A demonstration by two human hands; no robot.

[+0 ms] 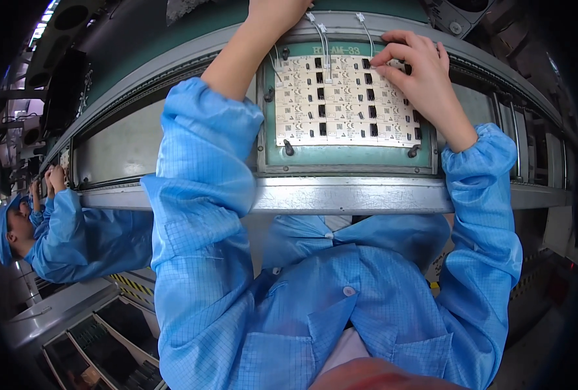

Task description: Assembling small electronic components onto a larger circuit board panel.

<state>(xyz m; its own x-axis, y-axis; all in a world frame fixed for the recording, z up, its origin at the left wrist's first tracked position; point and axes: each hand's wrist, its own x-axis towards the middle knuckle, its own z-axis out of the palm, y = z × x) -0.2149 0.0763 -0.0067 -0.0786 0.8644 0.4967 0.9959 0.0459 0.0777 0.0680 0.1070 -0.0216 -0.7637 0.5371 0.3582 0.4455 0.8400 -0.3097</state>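
Note:
A white panel of small circuit boards (347, 117) lies in a green fixture (341, 156) in front of me, with rows of black components on it. At its upper edge my right hand (416, 62) bends over the board, thumb and index finger pinched at the lower end of a thin white wire lead (367, 36). My left hand (281, 12) reaches past the panel's far left corner; its fingers are cut off by the top edge of the picture. Beside it, more white wire leads (323, 42) with small plugs run from the panel over the frame's far rail.
The fixture sits between metal rails (347, 195) of a conveyor line. Dark clamps (289, 149) hold the panel's corners. To the left, a co-worker in a blue cap and coat (74, 240) works at the same line. Below left stands a divided bin (100, 344) with dark parts.

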